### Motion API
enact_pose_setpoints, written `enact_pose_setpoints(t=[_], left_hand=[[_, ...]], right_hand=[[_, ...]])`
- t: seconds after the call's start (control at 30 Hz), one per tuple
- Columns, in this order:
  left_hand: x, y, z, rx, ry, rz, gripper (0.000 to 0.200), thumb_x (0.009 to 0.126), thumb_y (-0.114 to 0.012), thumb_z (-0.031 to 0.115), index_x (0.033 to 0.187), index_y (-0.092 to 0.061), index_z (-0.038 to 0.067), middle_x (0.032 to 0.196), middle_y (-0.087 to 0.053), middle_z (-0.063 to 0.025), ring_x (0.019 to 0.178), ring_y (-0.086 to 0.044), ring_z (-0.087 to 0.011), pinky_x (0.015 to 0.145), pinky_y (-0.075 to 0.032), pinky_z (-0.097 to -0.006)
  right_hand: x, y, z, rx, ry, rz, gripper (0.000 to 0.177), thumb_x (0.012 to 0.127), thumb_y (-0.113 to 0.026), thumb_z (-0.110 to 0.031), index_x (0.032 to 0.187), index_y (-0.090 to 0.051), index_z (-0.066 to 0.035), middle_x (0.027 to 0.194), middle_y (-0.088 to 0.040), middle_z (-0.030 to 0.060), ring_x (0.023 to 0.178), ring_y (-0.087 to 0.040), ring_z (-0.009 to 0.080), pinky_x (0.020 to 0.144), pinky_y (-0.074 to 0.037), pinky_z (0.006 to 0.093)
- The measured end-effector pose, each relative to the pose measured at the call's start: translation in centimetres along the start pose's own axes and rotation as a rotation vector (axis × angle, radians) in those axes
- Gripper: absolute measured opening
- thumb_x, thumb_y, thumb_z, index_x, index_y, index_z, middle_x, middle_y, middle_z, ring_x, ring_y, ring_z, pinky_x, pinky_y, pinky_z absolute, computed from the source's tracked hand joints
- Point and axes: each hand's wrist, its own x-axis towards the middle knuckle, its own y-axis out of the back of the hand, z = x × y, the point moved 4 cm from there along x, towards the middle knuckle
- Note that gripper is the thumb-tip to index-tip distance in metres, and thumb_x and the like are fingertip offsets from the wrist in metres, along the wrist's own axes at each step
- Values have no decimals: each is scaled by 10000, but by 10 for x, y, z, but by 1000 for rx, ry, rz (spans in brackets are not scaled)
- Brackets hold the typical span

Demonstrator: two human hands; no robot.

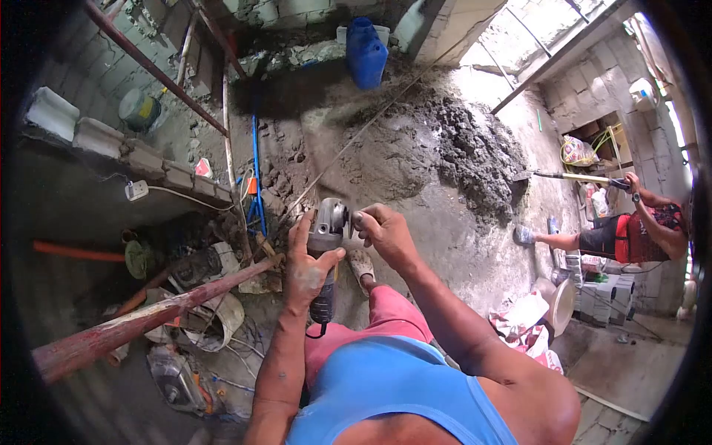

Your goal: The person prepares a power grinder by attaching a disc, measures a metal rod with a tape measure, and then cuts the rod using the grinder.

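Observation:
An angle grinder (327, 230) with a grey metal head and dark body is in my left hand (302, 263), whose fingers and thumb wrap around it. The head points away from me and its cord end hangs near my lap. My right hand (387, 236) is at the spindle side of the head, fingers curled and thumb pinched in. A thin edge, perhaps a disc seen side-on, shows between those fingertips and the head. What the fingertips grip is hidden.
A reddish pole (156, 319) slants in from the left. Wet mortar (475, 156) is heaped ahead, near a blue jerrycan (367, 55). On the right, a co-worker (630, 230) holds a shovel (571, 176). Another power tool (174, 378) lies at lower left.

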Motion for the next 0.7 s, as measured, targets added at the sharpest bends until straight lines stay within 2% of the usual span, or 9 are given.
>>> enact_pose_setpoints(t=[0.1, 0.3, 0.4, 0.43, 0.5, 0.57, 0.6, 0.63, 0.7], left_hand=[[0, 1, 3, 132, -117, -9, 861, 717, -832, 81, 1474, -426, 25, 1381, -464, -176, 1263, -507, -285, 1077, -419, -375], [1, 2, 4, -77, 24, -103, 855, 706, -814, 25, 1471, -431, 22, 1376, -459, -173, 1264, -503, -293, 1089, -407, -373], [0, -2, 0, -103, 11, -64, 856, 704, -815, 21, 1470, -434, 42, 1370, -457, -184, 1261, -510, -333, 1072, -428, -400], [-3, -4, 0, -105, 10, -67, 856, 704, -815, 21, 1470, -434, 42, 1370, -457, -184, 1261, -510, -333, 1072, -428, -400], [-10, -7, 21, 473, -263, 121, 860, 682, -838, 23, 1454, -467, 103, 1340, -483, -160, 1233, -536, -333, 1022, -468, -412], [-14, -13, 22, 517, -272, 115, 841, 670, -857, 41, 1421, -488, 122, 1351, -460, -172, 1249, -514, -379, 1013, -474, -443], [-16, -18, 17, 566, -280, 101, 839, 669, -856, 39, 1418, -488, 123, 1352, -458, -171, 1249, -514, -386, 1016, -471, -450], [-17, -21, 12, 615, -288, 85, 836, 667, -854, 36, 1414, -489, 124, 1352, -456, -171, 1248, -513, -394, 1018, -469, -457], [-19, -22, 9, 621, -318, 72, 833, 668, -852, 45, 1413, -487, 130, 1348, -457, -175, 1247, -510, -412, 1013, -471, -463]], right_hand=[[0, -5, 16, 235, -100, 10, 288, 972, -655, -239, 1089, -655, 23, 822, -709, 131, 716, -674, 182, 685, -529, 338], [-15, 0, 7, -191, 405, 175, 280, 944, -698, -177, 1128, -629, 22, 991, -721, 167, 855, -692, 201, 729, -540, 338], [-8, -2, 23, 19, 285, 30, 406, 990, -646, -310, 1200, -592, 32, 1045, -698, 123, 918, -673, 209, 782, -558, 348], [-4, -4, 33, 374, 93, 47, 512, 984, -597, -451, 1207, -592, 10, 1053, -708, 115, 911, -679, 206, 764, -554, 334], [2, -8, 33, 721, -101, 59, 627, 978, -548, -592, 1213, -592, -13, 1061, -719, 107, 904, -685, 204, 746, -549, 321], [6, -18, 30, 902, -374, -169, 798, 942, -400, -762, 1212, -592, -36, 1055, -718, 61, 913, -669, 180, 763, -543, 326], [12, -22, 28, 967, -356, -272, 642, 1021, -462, -578, 1322, -544, -17, 1118, -669, 78, 953, -640, 181, 817, -529, 380], [21, -32, 42, 968, -351, -270, 642, 1021, -462, -578, 1322, -544, -17, 1118, -669, 78, 953, -640, 181, 817, -529, 380], [37, -38, 56, 215, -70, 117, 552, 1051, -442, -493, 1217, -617, 3, 1089, -681, 99, 980, -646, 207, 856, -503, 378]])
